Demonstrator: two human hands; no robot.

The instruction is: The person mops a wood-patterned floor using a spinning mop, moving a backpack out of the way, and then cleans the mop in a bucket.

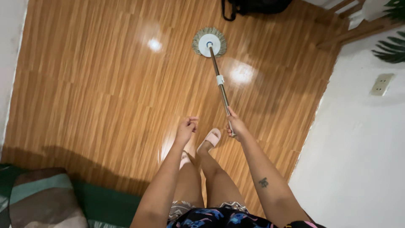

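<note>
- The wooden floor (105, 93) spreads under the mop, glossy with light spots.
- The mop (209, 42) rests its round head flat on it, handle slanting back.
- The right hand (237, 126) clasps the mop's handle end.
- The left hand (186, 128), left of the handle, hangs loosely curled, holding nothing.

glossy wooden plank floor (97, 88), warm brown, with bright glare spots. round mop head (209, 42) flat on it near the far end. black bag (253, 6) at the far edge. pale slipper (209, 139) planted mid-floor. green cushion (46, 198) with grey and brown patches at the near left corner.
</note>
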